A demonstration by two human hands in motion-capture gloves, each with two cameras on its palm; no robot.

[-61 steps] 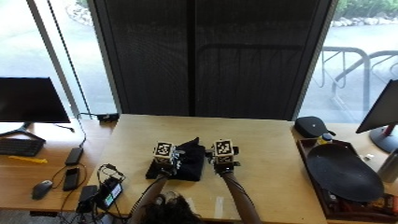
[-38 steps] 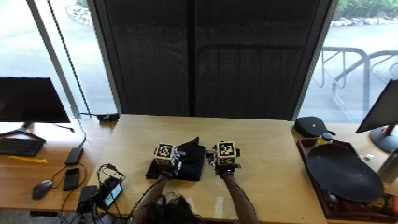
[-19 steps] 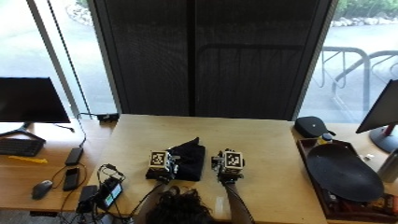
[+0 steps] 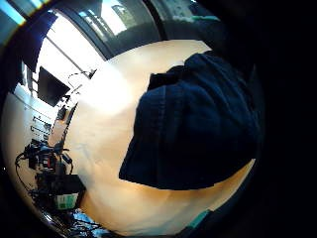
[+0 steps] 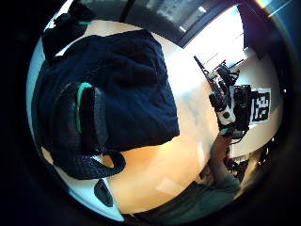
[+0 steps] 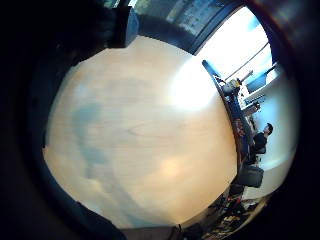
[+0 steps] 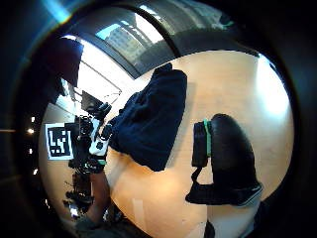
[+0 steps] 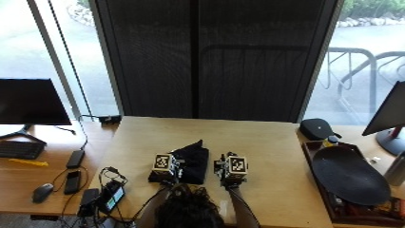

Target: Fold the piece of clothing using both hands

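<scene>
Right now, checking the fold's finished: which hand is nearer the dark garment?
Left. The left hand sits over the dark garment's edge; the right hand is beside it, over bare table.

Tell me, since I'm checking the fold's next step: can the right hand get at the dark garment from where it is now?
Probably yes. The right hand sits on bare table just beside the garment, holding nothing, and nothing lies between them. The left hand is at the garment's other side.

The light wooden tabletop [image 8: 265, 142] stands before a dark screened window [image 8: 208, 57]. On a side desk at its left sit a monitor [image 8: 32, 102], a keyboard [image 8: 19, 149], a mouse [image 8: 42, 192] and a phone [image 8: 72, 181]. At its right a large black oval dish [image 8: 348, 175] lies on a tray, just beside a small black pouch [image 8: 316, 128].
</scene>
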